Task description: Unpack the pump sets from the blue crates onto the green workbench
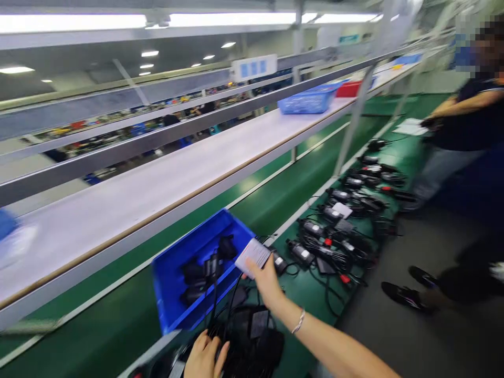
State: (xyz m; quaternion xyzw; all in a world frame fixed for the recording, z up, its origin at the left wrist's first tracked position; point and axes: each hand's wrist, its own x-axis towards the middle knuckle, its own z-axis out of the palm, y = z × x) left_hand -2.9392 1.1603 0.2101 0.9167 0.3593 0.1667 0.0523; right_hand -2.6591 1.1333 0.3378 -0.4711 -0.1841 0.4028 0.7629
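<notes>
Right hand (269,281) pinches white card (252,257) beside right corner of blue bin (158,294), over counter (301,291). Card looks light, thin, bendable; edge hold suits. Left hand (202,358) at black cables (215,299), fingers little apart; cannot tell if gripping. Cables seem soft, tangly.

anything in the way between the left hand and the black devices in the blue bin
Yes: the near wall of the blue bin, with black cables running over it, stands between the left hand and the black devices.
</notes>
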